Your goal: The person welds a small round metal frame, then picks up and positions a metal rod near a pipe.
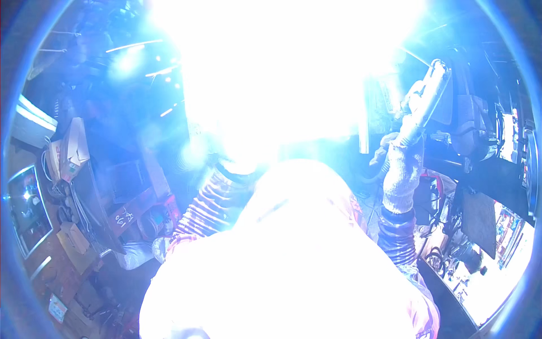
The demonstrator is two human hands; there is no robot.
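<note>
A blinding white-blue glare, with streaks of sparks at its left, fills the top middle and hides the work there. My right hand, in a pale knit glove, is raised at the right with its fingers wrapped round a welding electrode holder. A thin rod runs from the holder's upper end toward the glare. My left arm, in a dark gathered sleeve, reaches up to the glare's lower edge. My left hand is washed out there, so its fingers and anything in them cannot be seen.
At the left, an open cardboard box sits by several cables and a framed glass panel. A red box stands lower, closer to my left arm. Tangled cables and tools lie at the right, beside a grey flat panel.
</note>
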